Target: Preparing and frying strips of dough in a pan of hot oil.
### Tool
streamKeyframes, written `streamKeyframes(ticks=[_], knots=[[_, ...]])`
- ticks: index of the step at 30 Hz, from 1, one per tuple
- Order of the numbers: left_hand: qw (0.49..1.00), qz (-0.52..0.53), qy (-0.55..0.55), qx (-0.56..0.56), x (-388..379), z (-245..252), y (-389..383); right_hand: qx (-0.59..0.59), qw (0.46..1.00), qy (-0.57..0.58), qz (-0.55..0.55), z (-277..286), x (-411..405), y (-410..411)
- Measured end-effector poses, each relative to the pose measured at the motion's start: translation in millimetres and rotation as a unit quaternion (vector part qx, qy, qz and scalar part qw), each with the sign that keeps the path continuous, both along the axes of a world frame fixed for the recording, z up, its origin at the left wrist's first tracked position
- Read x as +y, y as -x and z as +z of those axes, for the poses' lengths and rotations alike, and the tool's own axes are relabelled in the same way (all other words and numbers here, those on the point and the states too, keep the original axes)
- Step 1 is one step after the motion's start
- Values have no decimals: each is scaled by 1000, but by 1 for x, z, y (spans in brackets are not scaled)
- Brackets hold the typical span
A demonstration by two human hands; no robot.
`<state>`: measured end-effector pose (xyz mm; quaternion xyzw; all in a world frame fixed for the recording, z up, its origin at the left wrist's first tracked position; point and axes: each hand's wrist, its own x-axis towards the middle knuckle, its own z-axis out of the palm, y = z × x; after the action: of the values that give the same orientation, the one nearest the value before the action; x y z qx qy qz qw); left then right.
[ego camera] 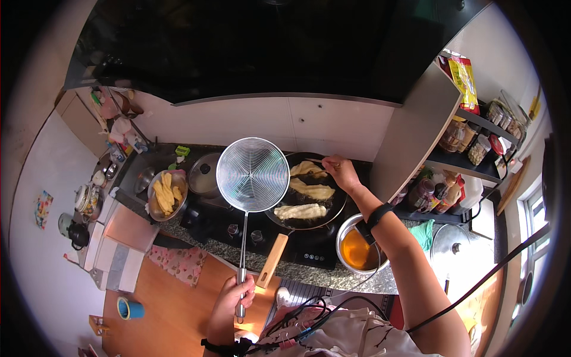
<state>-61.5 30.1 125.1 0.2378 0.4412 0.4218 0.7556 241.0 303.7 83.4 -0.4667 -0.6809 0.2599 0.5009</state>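
My left hand (238, 292) grips the metal handle of a round wire skimmer (253, 174), whose mesh is held up above the cooktop and hides the left edge of the frying pan (337, 215). Thin chopsticks (315, 160) are in my right hand (341, 172) over the far side of that pan. Their tips are at the farthest dough strip (307, 168), which is lightly browned. A second strip (312, 189) lies in the middle of the pan, and a paler one (301, 211) is nearest to me. The pan's wooden handle (273, 261) points towards me.
Left of the cooktop (209, 227), a metal bowl (182, 204) holds golden fried dough beside a glass-lidded pot (205, 178). A steel pot (342, 230) of amber liquid stands under my right forearm. Jars fill a shelf (464, 165) at right. Black cables (321, 308) hang before me.
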Motion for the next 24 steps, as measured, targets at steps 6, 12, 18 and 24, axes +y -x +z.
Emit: streamKeyframes(ticks=[6, 12, 18, 24], knots=[[996, 13, -23, 87, -34, 3, -14, -20, 996, 7, -82, -34, 17, 8], [996, 28, -20, 77, -44, 1, -12, 82, 988, 63, -116, -32, 40, -15], [999, 21, -20, 32, -35, 1, 2, 54, 988, 61, -132, 0, 21, -24], [999, -25, -26, -22, -14, -10, 23, 92, 991, 82, -52, 46, -77, 7]])
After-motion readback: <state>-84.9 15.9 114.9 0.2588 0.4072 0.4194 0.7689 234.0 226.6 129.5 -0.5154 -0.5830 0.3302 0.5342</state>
